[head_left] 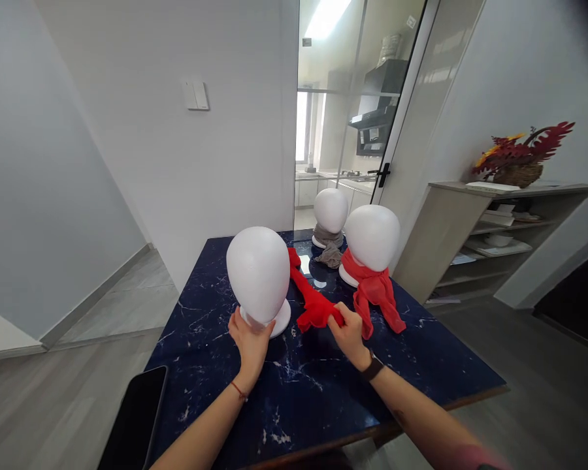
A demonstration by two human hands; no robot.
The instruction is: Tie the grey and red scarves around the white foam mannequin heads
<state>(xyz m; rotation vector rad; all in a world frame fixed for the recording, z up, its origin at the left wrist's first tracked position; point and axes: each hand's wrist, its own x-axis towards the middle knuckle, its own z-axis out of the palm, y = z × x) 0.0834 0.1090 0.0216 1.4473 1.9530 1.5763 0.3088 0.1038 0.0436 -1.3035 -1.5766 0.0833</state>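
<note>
A smooth white mannequin head (258,274) stands on its round base at the left of the table. My left hand (251,336) is closed around its neck, with the thumb on the right side. In my right hand (347,331) is the near end of a bright red scarf (313,301), pinched between thumb and fingers. The rest of that scarf stretches away over the tabletop, just right of the head. Farther right, a second mannequin head (373,236) wears a lighter red scarf (375,287) knotted at the neck, its ends hanging forward.
Behind these, a third mannequin head (330,210) has a grey-brown scarf (330,254) round its neck. Everything stands on a dark blue marbled table (294,385). A black phone (136,418) is at the lower left. A shelf unit (451,241) and a glass door (343,117) lie beyond.
</note>
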